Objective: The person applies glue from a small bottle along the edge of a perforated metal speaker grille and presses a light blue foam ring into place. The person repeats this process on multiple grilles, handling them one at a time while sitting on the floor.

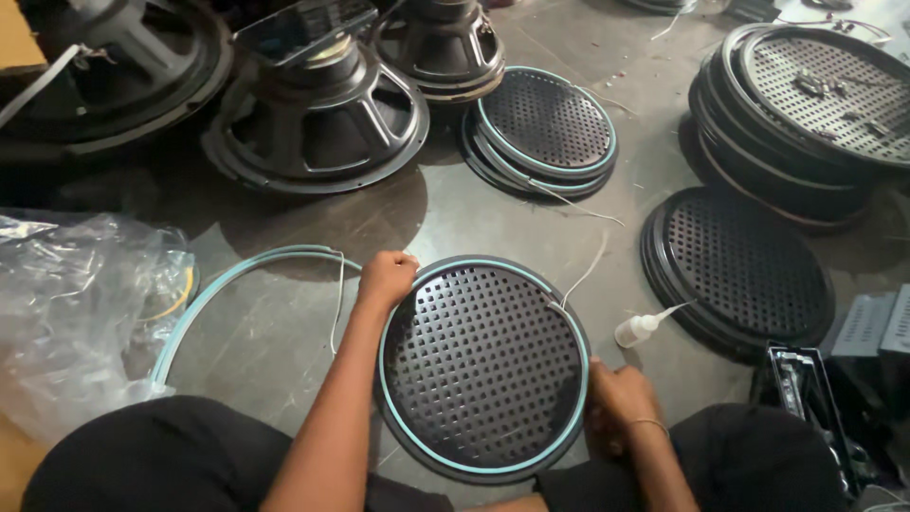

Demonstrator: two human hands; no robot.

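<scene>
Grey floor, head view: round black perforated metal grille (482, 365) with pale teal rim strip lies flat between the knees. Left hand (387, 277) pinches its top-left edge; right hand (618, 398) clasps the lower-right rim. Best pressed evenly, working round.
</scene>
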